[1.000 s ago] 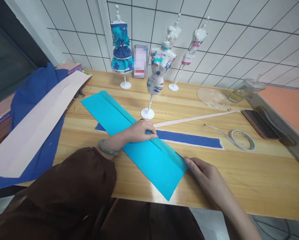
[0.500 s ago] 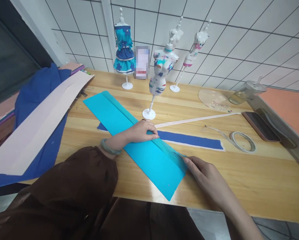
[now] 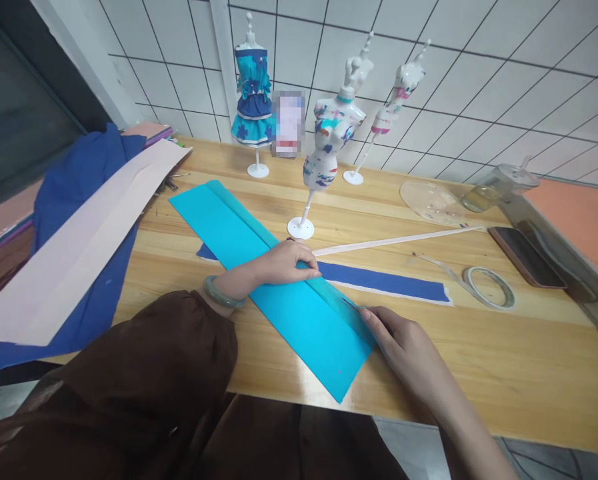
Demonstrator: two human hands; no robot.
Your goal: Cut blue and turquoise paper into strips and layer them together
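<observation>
A long turquoise fabric strip (image 3: pixel 299 327) lies diagonally on the table, its far long edge turned over in a narrow fold. Across its middle rests my left hand (image 3: pixel 286 261), fingers and thumb closed together on the folded edge. My right hand (image 3: pixel 393 333) is closed around a thin, pointed metal tool (image 3: pixel 349 304), mostly hidden by the fingers; its exact kind cannot be made out. The tool's tip lies over the fold near the strip's right end. Partly under the turquoise strip runs a dark blue fabric strip (image 3: pixel 389 281) with a pale lower edge.
Several small mannequins stand behind, one wearing a blue dress (image 3: pixel 252 100), one paint-marked (image 3: pixel 329 143) close to the fabric. A tape roll (image 3: pixel 489 288), a phone (image 3: pixel 526 257) and a lidded cup (image 3: pixel 499 187) are at right. Blue cloth (image 3: pixel 79 187) and pale paper (image 3: pixel 79 240) lie left.
My right hand and the tool have shifted slightly left and up along the fold. My left hand stays on the fabric; the whole view has moved a little.
</observation>
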